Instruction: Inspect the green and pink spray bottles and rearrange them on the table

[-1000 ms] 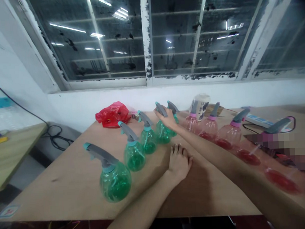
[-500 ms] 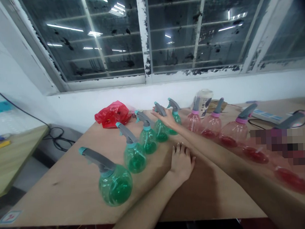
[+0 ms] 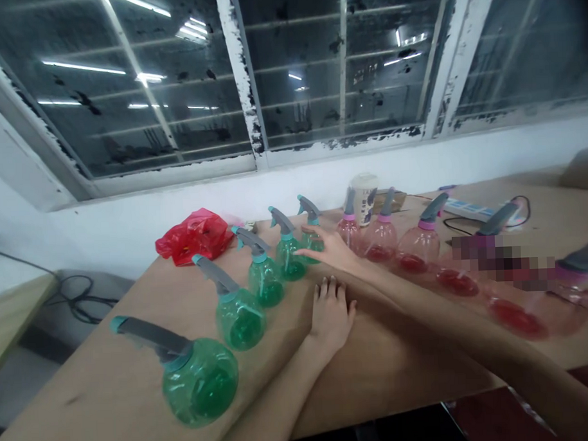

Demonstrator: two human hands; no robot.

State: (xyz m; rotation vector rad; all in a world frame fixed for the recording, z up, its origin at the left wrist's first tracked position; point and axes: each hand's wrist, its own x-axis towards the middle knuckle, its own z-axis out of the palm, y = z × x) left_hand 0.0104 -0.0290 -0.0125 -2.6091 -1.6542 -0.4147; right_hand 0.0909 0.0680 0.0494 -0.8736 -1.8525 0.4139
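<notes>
My left hand (image 3: 332, 312) lies flat on the wooden table (image 3: 376, 359), fingers stretched forward, holding nothing. Farther back, my right hand (image 3: 328, 245) reaches beside the far end of a row of green spray bottles, its thumb and fingers apart. It is nearest to the farthest green spray bottle (image 3: 312, 236) and another green spray bottle (image 3: 290, 251); whether it touches either I cannot tell. Nearer me in the same row stand a green spray bottle (image 3: 266, 282), then one more (image 3: 240, 319), and the closest green spray bottle (image 3: 200, 381). All have grey trigger heads and teal collars.
To the right runs a row of pink spray bottles (image 3: 418, 245) with red liquid. At the back are a red plastic bag (image 3: 195, 237), a paper cup (image 3: 365, 199) and a power strip (image 3: 472, 211) with a black cable. A window (image 3: 308, 72) rises behind the table.
My view has turned to the right. My right hand has come down from the grey spray heads to the level of the bottle bodies. My left hand still rests on the table.
</notes>
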